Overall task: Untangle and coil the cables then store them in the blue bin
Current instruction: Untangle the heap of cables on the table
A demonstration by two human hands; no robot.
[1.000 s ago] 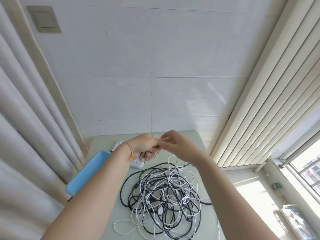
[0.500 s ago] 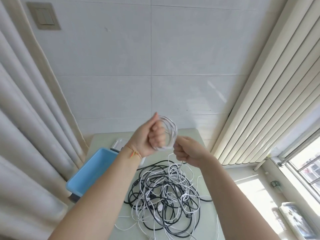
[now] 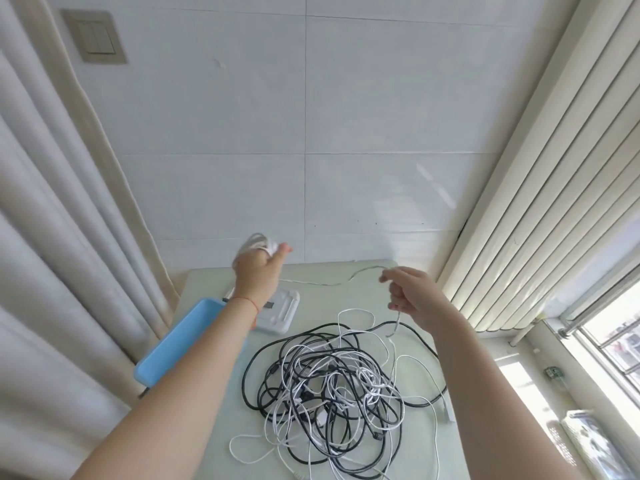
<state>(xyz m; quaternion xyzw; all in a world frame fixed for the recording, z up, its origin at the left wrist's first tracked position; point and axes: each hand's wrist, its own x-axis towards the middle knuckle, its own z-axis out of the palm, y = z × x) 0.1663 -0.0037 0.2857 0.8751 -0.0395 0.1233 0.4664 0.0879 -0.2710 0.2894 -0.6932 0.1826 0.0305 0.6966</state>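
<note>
Cables: black and white strands heaped in one tangle on the pale worktop, between the person's forearms. Head view only.

Left hand is raised above the far edge, its grip curled round a small white coil looped over the fingers; motion blur hides the exact finger lie. From the coil a white strand runs across to the right hand, whose grip pinches it, the free end dangling below. Likely reason: the right hand feeds and tensions the strand so each loop lands evenly on the coil.

Blue bin sits at the worktop's left edge, partly under the left forearm, near enough for a short drop. White tray-like box lies just beside it, behind the tangle.

Curtain left, slatted blind right, tiled wall ahead. Most of the heap is not yet sorted; crossing strands may snag whichever cable is pulled from it.
</note>
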